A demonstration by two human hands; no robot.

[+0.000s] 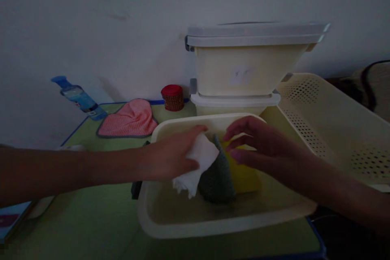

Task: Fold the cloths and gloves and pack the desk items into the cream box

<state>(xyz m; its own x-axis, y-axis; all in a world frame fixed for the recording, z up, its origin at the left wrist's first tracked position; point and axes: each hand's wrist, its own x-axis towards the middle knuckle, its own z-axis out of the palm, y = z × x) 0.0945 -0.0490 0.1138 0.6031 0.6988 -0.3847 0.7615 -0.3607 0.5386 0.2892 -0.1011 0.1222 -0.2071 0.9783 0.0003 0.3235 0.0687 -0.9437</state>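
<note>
A cream plastic bin (179,229) stands open on the green table. Over its left part, my left hand (170,156) grips a crumpled white tissue (202,154) between thumb and fingers. Inside the bin, a dark grey-green cloth (217,178) stands folded beside a yellow item (243,174), whose kind I cannot make out. My right hand (258,142) hovers over the bin's right side, fingers curved and apart, with nothing visible in them. Its fingertips are close to the yellow item; whether they touch it I cannot tell.
Behind the bin, lidded storage boxes (243,73) are stacked by the wall. A perforated cream basket (335,122) is at the right. A pink cloth (131,120), a red-lidded container (172,98) and a blue-capped bottle (81,99) sit at the back left of the green table (100,223).
</note>
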